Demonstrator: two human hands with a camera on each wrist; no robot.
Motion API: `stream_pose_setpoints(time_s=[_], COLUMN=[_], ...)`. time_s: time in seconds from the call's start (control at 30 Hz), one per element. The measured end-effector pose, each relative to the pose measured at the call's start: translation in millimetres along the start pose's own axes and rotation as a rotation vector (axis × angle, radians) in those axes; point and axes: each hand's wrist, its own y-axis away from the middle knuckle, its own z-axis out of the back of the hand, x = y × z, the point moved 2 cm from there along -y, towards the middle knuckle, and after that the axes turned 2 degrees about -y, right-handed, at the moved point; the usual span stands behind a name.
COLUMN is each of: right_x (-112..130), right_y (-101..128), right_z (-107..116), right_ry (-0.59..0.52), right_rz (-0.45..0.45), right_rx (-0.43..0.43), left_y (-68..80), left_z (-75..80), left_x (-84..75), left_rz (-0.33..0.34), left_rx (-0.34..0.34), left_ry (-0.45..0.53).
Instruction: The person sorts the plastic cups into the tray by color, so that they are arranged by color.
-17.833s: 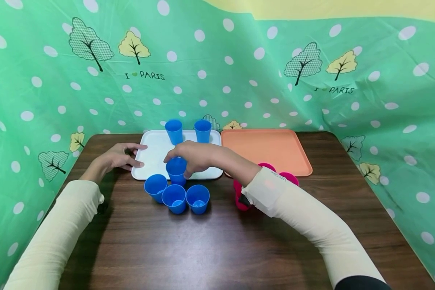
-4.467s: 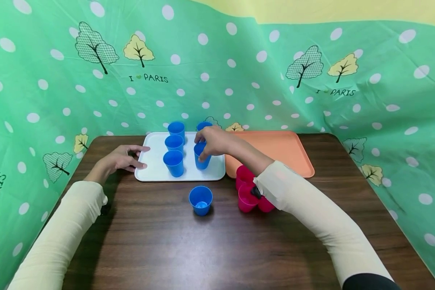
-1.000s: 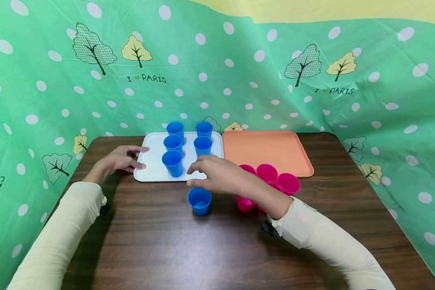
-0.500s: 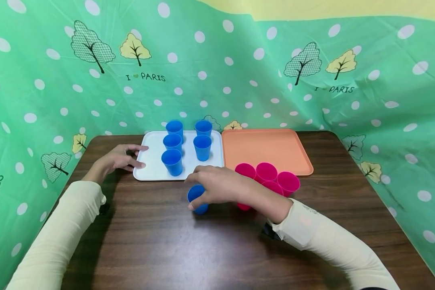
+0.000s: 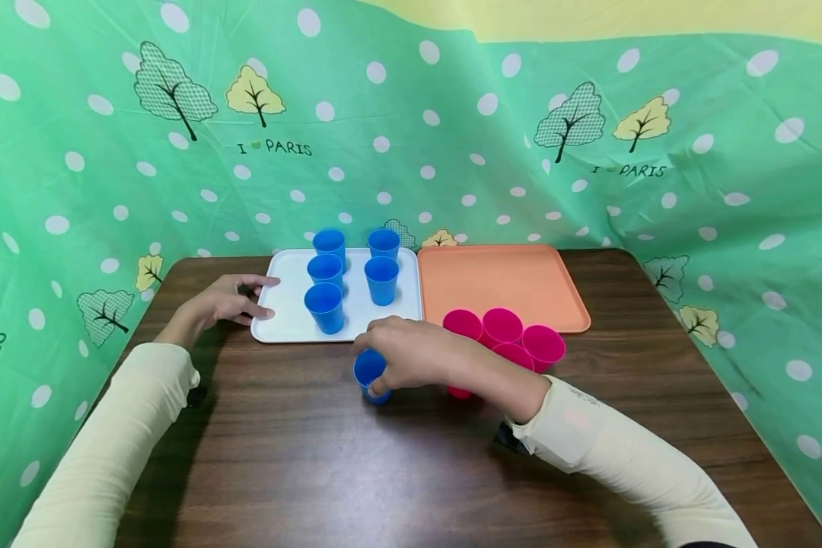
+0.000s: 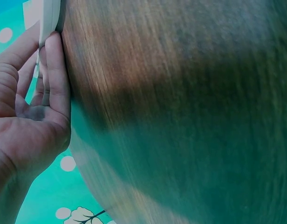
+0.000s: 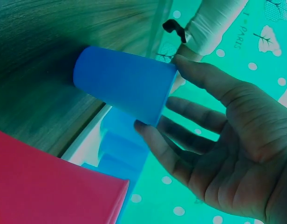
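Note:
In the head view my right hand (image 5: 411,354) holds a blue cup (image 5: 370,369) by its rim, thumb on the near side. The cup stands upright on the table, in front of the white tray (image 5: 284,327). In the right wrist view, the thumb and fingertips of the right hand (image 7: 227,135) meet the rim of the blue cup (image 7: 125,84). My left hand (image 5: 226,299) grips the left edge of the white tray, thumb and index over its rim. Several blue cups (image 5: 325,308) stand upright on this tray, in two columns.
An orange tray (image 5: 500,278) lies right of the white one. Several pink cups (image 5: 544,346) cluster in front of it, partly hidden behind my right forearm. The dark wooden table (image 5: 301,472) ends at a green patterned cloth (image 5: 438,144) at the back.
My right hand placed blue cups on the white tray, then came back toward the front blue cup and closed its thumb and fingers on the rim. The left hand stays at the tray.

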Motion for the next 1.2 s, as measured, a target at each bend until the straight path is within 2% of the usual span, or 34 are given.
stream_pose_setpoints(time_s=[0.53, 1.2], right_x=[1.7, -30.3], right_y=[-3.7, -24.1], right_z=[3.3, 35.5], right_ry=[0.023, 0.033], right_rz=[-0.006, -0.071], right_rx=[0.006, -0.122], left_y=[0.4, -1.8], left_z=[1.7, -0.6], left_x=[1.7, 0.6], left_rz=[0.005, 0.022], left_rx=[-0.008, -0.01], left_ry=[-0.008, -0.001])
